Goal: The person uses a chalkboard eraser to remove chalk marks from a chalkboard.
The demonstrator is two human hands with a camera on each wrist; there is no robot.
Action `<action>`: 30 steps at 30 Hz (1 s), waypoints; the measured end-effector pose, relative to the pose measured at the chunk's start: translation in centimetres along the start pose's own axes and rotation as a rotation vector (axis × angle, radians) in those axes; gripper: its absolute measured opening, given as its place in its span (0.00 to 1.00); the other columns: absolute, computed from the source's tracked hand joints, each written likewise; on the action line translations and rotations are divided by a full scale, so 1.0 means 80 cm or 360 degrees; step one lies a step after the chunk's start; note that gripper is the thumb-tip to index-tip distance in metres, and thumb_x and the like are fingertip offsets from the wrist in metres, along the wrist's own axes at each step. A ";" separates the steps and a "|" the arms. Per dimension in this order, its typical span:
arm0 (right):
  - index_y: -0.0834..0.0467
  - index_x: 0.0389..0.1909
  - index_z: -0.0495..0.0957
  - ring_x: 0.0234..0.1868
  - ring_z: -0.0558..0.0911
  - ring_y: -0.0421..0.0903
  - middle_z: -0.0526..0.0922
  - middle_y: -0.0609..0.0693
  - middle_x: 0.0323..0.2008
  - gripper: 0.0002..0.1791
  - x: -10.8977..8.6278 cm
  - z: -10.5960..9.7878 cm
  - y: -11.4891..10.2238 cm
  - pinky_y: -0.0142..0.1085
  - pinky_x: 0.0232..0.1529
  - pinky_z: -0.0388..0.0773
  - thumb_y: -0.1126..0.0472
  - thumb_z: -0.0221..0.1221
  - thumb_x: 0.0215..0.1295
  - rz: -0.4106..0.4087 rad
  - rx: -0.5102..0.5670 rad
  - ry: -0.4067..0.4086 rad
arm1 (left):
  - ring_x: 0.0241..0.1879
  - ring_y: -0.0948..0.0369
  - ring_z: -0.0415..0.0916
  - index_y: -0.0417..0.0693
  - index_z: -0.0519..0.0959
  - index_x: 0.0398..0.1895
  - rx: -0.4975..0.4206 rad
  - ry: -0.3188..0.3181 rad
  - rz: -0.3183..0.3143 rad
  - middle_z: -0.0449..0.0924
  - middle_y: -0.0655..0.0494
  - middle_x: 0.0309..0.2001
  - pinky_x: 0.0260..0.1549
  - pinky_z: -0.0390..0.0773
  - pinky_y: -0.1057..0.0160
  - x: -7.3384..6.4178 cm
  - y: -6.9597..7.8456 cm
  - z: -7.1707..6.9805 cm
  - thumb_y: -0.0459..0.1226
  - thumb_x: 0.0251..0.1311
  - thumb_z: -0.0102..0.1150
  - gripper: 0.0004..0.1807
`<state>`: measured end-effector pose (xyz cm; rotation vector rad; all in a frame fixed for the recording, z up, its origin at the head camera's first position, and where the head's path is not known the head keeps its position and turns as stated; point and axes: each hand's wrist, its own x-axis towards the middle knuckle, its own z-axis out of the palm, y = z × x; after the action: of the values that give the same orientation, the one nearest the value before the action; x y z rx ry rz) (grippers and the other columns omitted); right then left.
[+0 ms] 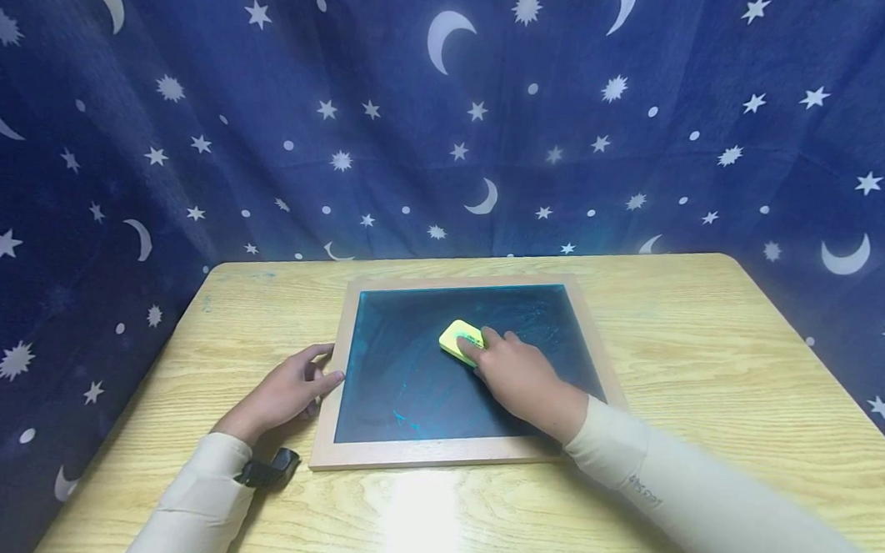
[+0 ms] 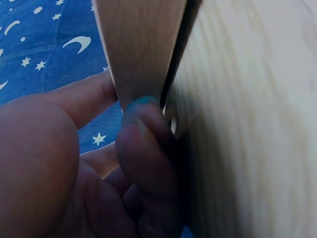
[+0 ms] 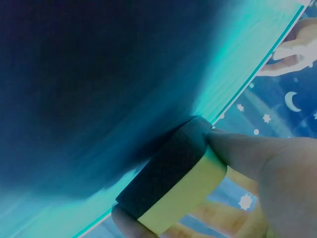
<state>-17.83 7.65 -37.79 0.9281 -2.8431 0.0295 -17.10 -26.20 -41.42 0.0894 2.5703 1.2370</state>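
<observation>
A small blackboard (image 1: 409,342) in a light wooden frame lies on the table, with smears and a few strokes of teal chalk on it. My right hand (image 1: 520,377) grips a yellow eraser (image 1: 456,336) over the middle of the board. In the right wrist view, the eraser (image 3: 183,191) shows a dark felt side towards the board and a thumb and fingers around its yellow part. At the left edge, my left hand (image 1: 294,390) holds the wooden frame (image 2: 141,49) between thumb and fingers. Teal chalk marks one of its fingertips (image 2: 141,106).
The board rests on a light wood-grain table (image 1: 708,366) with rounded corners. A dark blue curtain (image 1: 387,182) with moons and stars hangs behind the table and along its sides. A black band (image 1: 270,470) sits at the left wrist.
</observation>
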 end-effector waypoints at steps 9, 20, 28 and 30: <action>0.50 0.65 0.76 0.45 0.84 0.62 0.80 0.65 0.56 0.24 0.003 0.000 -0.034 0.49 0.32 0.85 0.60 0.64 0.68 -0.0109 -0.0017 0.0013 | 0.23 0.59 0.73 0.40 0.56 0.77 0.0007 0.0008 -0.0018 0.73 0.51 0.31 0.22 0.76 0.61 0.000 0.001 0.000 0.47 0.71 0.57 0.38; 0.46 0.67 0.74 0.51 0.84 0.62 0.79 0.60 0.61 0.26 -0.003 -0.004 -0.070 0.47 0.39 0.86 0.63 0.62 0.69 -0.0233 -0.0077 -0.0084 | 0.23 0.59 0.73 0.40 0.56 0.76 0.0010 0.0004 -0.0018 0.73 0.51 0.31 0.22 0.76 0.61 0.000 0.001 0.000 0.47 0.71 0.58 0.39; 0.46 0.66 0.75 0.51 0.84 0.61 0.80 0.61 0.60 0.26 -0.004 -0.004 -0.073 0.46 0.40 0.86 0.66 0.61 0.69 -0.0293 -0.0104 -0.0057 | 0.23 0.59 0.72 0.41 0.56 0.77 -0.0003 -0.0004 -0.0025 0.72 0.51 0.31 0.21 0.75 0.62 0.001 -0.001 0.000 0.47 0.71 0.58 0.38; 0.46 0.66 0.76 0.49 0.85 0.61 0.80 0.61 0.59 0.25 -0.003 -0.003 -0.071 0.47 0.39 0.86 0.66 0.60 0.69 -0.0305 -0.0085 -0.0029 | 0.23 0.60 0.71 0.41 0.56 0.77 -0.0006 -0.0006 -0.0026 0.72 0.51 0.31 0.21 0.75 0.62 0.001 -0.001 0.000 0.47 0.71 0.58 0.38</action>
<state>-14.25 3.25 -37.74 1.1896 -2.7427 -0.0762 -17.17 -26.26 -41.48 0.0700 2.5604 1.2350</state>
